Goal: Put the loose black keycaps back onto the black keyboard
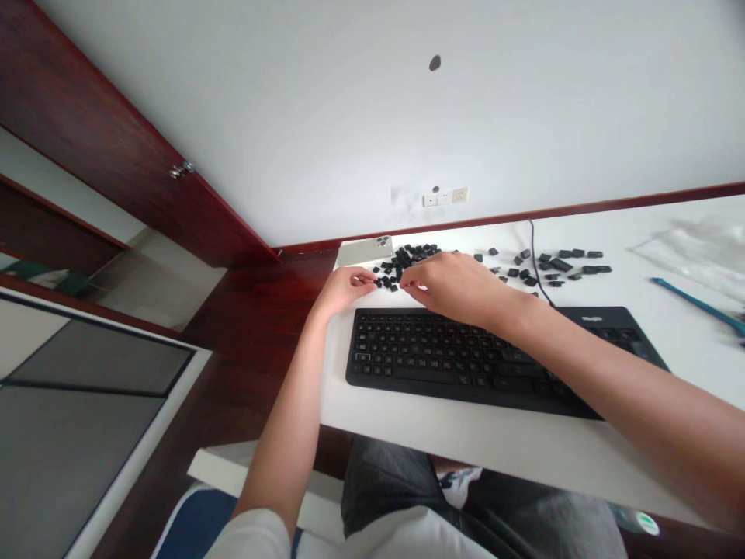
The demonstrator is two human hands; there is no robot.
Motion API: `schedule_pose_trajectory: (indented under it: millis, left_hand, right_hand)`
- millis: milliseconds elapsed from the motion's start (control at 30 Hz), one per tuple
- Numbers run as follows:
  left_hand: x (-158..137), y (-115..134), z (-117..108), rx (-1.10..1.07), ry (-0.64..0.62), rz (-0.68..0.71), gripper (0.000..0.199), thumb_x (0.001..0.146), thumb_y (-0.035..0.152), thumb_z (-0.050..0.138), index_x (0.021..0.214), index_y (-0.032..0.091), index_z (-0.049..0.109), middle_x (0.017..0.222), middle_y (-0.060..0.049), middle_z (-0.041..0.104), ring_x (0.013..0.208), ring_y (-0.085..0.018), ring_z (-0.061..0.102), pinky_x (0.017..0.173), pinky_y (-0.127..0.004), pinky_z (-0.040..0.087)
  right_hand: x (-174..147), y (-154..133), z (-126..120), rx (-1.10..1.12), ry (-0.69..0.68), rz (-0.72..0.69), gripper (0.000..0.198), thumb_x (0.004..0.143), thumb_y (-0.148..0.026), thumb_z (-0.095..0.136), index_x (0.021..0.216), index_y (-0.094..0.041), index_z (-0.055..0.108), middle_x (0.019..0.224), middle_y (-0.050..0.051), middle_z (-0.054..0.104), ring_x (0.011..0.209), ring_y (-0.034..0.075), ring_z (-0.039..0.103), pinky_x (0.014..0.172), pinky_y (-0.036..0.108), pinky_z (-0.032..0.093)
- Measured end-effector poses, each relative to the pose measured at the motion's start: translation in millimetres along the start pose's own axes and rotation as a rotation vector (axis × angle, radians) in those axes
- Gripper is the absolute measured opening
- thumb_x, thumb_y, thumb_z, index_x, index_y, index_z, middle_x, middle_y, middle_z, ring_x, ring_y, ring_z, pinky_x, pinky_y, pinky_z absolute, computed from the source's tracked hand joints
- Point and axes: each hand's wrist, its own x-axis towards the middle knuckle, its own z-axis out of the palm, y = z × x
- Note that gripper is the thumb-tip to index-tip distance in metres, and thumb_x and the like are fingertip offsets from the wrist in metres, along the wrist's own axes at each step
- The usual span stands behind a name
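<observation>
Loose black keycaps (414,253) lie heaped on the white table behind a black keyboard (419,341), whose key positions look mostly bare of caps. At the heap's left edge, my left hand (344,289) is closed in a pinch, with a small black keycap (378,282) at its fingertips. My right hand (445,281) reaches over the keyboard to the front of the heap. Its fingers are curled and closed, pointing left; anything between them is too small to make out. My right forearm covers part of the keyboard's right side.
A phone (364,251) lies at the table's back left corner. More keycaps (559,265) are scattered right of the heap, around the keyboard cable (533,260). A blue tool (695,304) and a clear plastic bag (698,252) lie farther right. A wall (349,116) stands behind.
</observation>
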Motion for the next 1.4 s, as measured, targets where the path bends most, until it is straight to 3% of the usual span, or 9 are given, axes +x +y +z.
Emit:
schedule_pose_trajectory:
  millis: [200, 300, 367, 567, 800, 933, 1167, 1400]
  left_hand:
    - [-1.2, 13.6, 13.0, -0.884, -0.096, -0.131, 0.044, 0.067, 0.031, 0.096, 0.103, 0.014, 0.078, 0.088, -0.002, 0.075, 0.070, -0.007, 0.067, 0.072, -0.017, 0.057]
    - [-2.0, 14.9, 21.1, -1.070, -0.191, -0.143, 0.038, 0.072, 0.025, 0.095, 0.102, 0.011, 0.076, 0.086, -0.002, 0.073, 0.066, -0.004, 0.065, 0.066, -0.012, 0.056]
    - [-2.6, 14.8, 26.4, -1.134, -0.257, -0.145, 0.031, 0.077, 0.022, 0.091, 0.101, 0.010, 0.075, 0.087, -0.003, 0.072, 0.068, -0.004, 0.065, 0.065, -0.012, 0.057]
    - [-4.3, 18.3, 35.5, -1.181, -0.308, -0.237, 0.017, 0.083, 0.015, 0.085, 0.092, 0.010, 0.072, 0.085, -0.003, 0.070, 0.070, -0.006, 0.066, 0.062, -0.011, 0.056]
    - [-7.1, 26.4, 37.4, -1.187, -0.333, -0.256, 0.019, 0.080, 0.018, 0.088, 0.089, 0.008, 0.074, 0.083, -0.004, 0.071, 0.069, -0.006, 0.067, 0.061, -0.011, 0.055]
    - [-5.5, 25.9, 33.5, -1.122, -0.328, -0.255, 0.029, 0.079, 0.022, 0.090, 0.102, 0.009, 0.077, 0.082, -0.003, 0.071, 0.066, -0.005, 0.066, 0.060, -0.011, 0.054]
    - [-0.5, 17.5, 24.0, -0.976, -0.113, -0.241, 0.020, 0.083, 0.015, 0.083, 0.102, 0.013, 0.078, 0.089, -0.002, 0.075, 0.073, -0.007, 0.072, 0.077, -0.017, 0.061]
    - [-0.1, 17.5, 30.5, -0.949, -0.123, -0.241, 0.019, 0.089, 0.021, 0.081, 0.106, 0.012, 0.077, 0.090, -0.005, 0.076, 0.079, -0.010, 0.073, 0.081, -0.022, 0.061]
  right_hand:
    - [2.9, 3.8, 7.5, 0.066, 0.075, -0.051, 0.032, 0.101, -0.025, 0.058, 0.129, -0.024, 0.074, 0.115, 0.008, 0.080, 0.094, 0.027, 0.073, 0.074, 0.034, 0.049]
    - [2.1, 0.1, 7.4, 0.183, 0.191, -0.113, 0.039, 0.102, -0.024, 0.060, 0.140, -0.022, 0.066, 0.123, 0.010, 0.077, 0.099, 0.026, 0.073, 0.079, 0.034, 0.051]
    - [1.8, -3.0, 5.6, 0.250, 0.249, -0.140, 0.036, 0.102, -0.021, 0.058, 0.138, -0.021, 0.067, 0.124, 0.010, 0.075, 0.102, 0.025, 0.073, 0.083, 0.034, 0.052]
    - [4.0, 0.0, 5.5, 0.292, 0.231, -0.199, 0.025, 0.100, -0.015, 0.056, 0.112, -0.022, 0.077, 0.113, 0.009, 0.075, 0.098, 0.023, 0.070, 0.082, 0.033, 0.051]
    - [4.9, 3.9, 6.4, 0.233, 0.227, -0.205, 0.023, 0.099, -0.015, 0.058, 0.109, -0.021, 0.078, 0.107, 0.010, 0.075, 0.091, 0.022, 0.069, 0.078, 0.032, 0.049]
    - [5.4, 7.7, 4.7, 0.113, 0.187, -0.100, 0.020, 0.099, -0.021, 0.060, 0.110, -0.018, 0.077, 0.106, 0.010, 0.077, 0.093, 0.025, 0.070, 0.078, 0.034, 0.049]
    - [11.4, 46.1, 32.3, -0.083, -0.060, 0.140, 0.026, 0.091, -0.019, 0.064, 0.111, -0.021, 0.080, 0.109, 0.011, 0.079, 0.102, 0.029, 0.070, 0.081, 0.036, 0.053]
    - [13.2, 67.6, 38.2, -0.068, -0.141, 0.249, 0.030, 0.089, -0.020, 0.065, 0.113, -0.025, 0.083, 0.106, 0.010, 0.080, 0.096, 0.028, 0.071, 0.081, 0.038, 0.056]
